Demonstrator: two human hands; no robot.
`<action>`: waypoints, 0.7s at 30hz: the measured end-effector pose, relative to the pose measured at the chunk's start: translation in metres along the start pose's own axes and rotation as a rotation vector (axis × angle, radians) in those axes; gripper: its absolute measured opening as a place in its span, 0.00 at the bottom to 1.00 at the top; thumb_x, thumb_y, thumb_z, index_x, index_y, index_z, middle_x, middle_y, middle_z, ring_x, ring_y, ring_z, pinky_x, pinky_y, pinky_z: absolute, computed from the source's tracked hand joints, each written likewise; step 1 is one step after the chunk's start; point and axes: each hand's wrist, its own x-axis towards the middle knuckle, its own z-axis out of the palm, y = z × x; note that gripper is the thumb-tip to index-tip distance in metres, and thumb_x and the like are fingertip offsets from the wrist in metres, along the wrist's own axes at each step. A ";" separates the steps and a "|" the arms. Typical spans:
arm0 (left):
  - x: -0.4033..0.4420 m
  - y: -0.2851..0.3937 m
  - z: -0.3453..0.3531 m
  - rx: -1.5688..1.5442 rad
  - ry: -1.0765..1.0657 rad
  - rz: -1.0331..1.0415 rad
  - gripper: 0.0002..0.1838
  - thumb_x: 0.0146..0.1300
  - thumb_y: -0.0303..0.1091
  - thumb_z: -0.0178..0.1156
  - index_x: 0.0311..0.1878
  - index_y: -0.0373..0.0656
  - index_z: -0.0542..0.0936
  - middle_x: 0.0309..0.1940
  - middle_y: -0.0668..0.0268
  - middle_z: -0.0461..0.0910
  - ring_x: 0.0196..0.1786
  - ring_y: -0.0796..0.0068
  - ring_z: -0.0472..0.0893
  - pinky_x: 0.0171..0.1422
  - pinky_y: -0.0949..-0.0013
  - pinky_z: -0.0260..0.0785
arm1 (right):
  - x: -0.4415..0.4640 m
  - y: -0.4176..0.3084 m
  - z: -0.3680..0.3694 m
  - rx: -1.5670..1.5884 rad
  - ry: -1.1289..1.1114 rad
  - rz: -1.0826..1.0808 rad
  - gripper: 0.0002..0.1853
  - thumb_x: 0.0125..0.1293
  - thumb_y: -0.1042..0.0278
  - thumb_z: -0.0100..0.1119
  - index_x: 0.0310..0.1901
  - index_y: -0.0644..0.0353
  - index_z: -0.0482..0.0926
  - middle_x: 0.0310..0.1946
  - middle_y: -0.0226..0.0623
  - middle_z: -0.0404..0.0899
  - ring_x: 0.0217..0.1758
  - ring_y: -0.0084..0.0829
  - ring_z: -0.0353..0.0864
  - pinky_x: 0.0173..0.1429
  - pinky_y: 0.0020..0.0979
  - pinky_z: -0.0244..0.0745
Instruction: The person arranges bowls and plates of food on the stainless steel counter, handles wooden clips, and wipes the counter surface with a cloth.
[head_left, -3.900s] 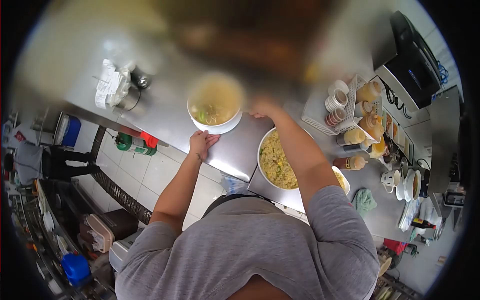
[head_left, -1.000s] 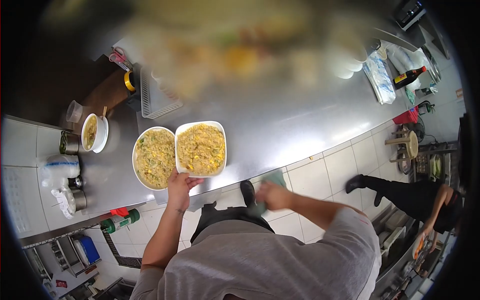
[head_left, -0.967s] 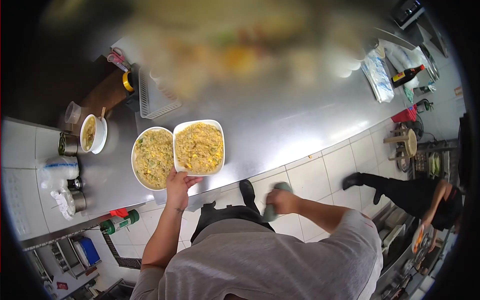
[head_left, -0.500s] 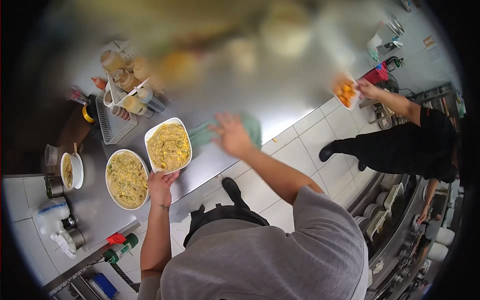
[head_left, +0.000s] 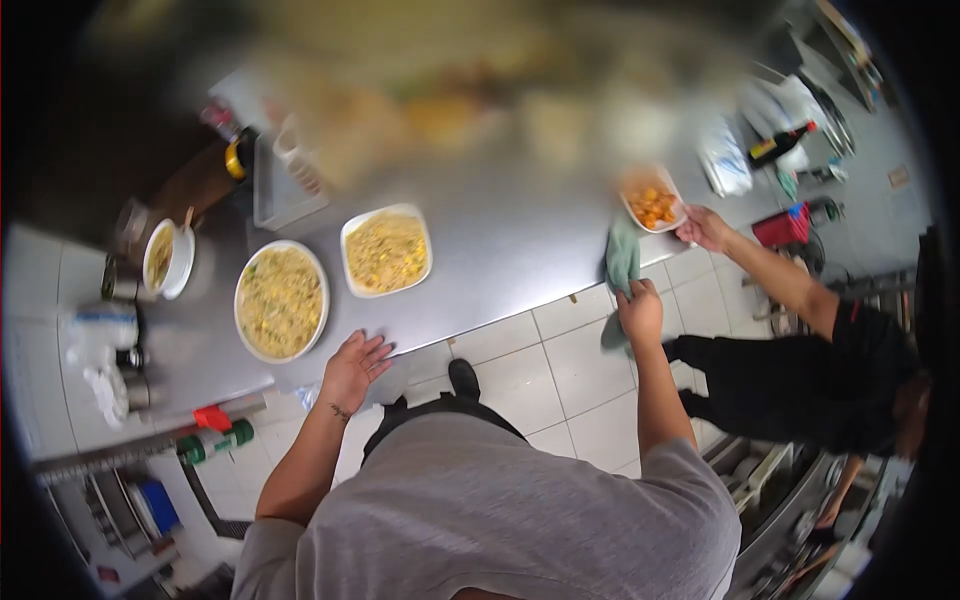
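My left hand (head_left: 357, 368) is open at the counter's front edge, fingers apart and holding nothing. Just beyond it are a square white bowl of fried rice (head_left: 386, 250) and, to the left, an oval white dish of fried rice (head_left: 281, 302). Farther right, my right hand (head_left: 642, 312) grips a green cloth (head_left: 622, 255), which hangs partly over the counter edge. Right beside the cloth, a co-worker's hand (head_left: 706, 229) holds a white dish of orange food pieces (head_left: 652, 205); whether that dish rests on the counter I cannot tell.
A steel counter (head_left: 500, 240) runs across the view. On its left stand a white bowl of soup (head_left: 162, 256) and a plastic basket (head_left: 280, 185). Plastic bags (head_left: 724, 158) and a dark bottle (head_left: 780, 146) are at the far right. The co-worker in black (head_left: 800, 380) stands close on my right.
My left hand has let go of the square bowl and drawn back. My right hand has closed on the cloth and moved it right. The co-worker's dish has come nearer the cloth.
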 end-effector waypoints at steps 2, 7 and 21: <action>-0.015 -0.015 -0.046 -0.091 0.188 0.068 0.24 0.68 0.42 0.51 0.59 0.38 0.60 0.56 0.51 0.67 0.60 0.52 0.71 0.61 0.52 0.69 | -0.005 -0.029 0.001 0.054 0.075 -0.112 0.22 0.59 0.63 0.59 0.53 0.67 0.75 0.53 0.57 0.72 0.56 0.54 0.72 0.61 0.42 0.67; -0.014 0.022 -0.108 -0.269 0.180 0.405 0.16 0.63 0.31 0.46 0.50 0.29 0.67 0.50 0.47 0.73 0.55 0.49 0.75 0.62 0.54 0.70 | 0.008 -0.097 0.101 -0.240 0.224 -0.421 0.32 0.61 0.51 0.58 0.57 0.73 0.70 0.65 0.58 0.60 0.72 0.53 0.52 0.72 0.54 0.44; -0.061 0.064 -0.215 -0.222 0.172 0.208 0.34 0.46 0.22 0.44 0.62 0.26 0.56 0.54 0.41 0.72 0.44 0.45 0.81 0.40 0.52 0.83 | -0.124 -0.397 0.254 -0.142 -0.069 -0.892 0.29 0.66 0.55 0.49 0.62 0.70 0.64 0.67 0.55 0.55 0.73 0.51 0.48 0.73 0.50 0.44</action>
